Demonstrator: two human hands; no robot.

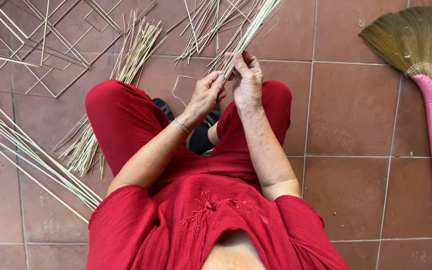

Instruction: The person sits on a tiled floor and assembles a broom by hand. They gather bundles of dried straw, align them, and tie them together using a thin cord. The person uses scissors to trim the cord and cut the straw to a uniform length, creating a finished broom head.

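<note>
Both hands, left hand point(207, 93) and right hand point(246, 80), were pinched shut on a thin bundle of pale bamboo splints point(250, 31) above the knees, and with loose pale splints point(126, 85) strewn over the floor, plenty looked left to do.

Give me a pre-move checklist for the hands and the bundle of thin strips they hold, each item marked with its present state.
1. Left hand pinching the bundle of strips: ok.
2. Right hand closed on the same bundle: ok.
3. Bundle ends aligned inside the grip: cannot tell, fingers hide them.
4. Spare strips lying on the tiled floor beyond the left knee: ok.
5. Broom apart from both hands, on the right: ok.
6. Thin loop hanging loose below the left hand: not ok.
</note>
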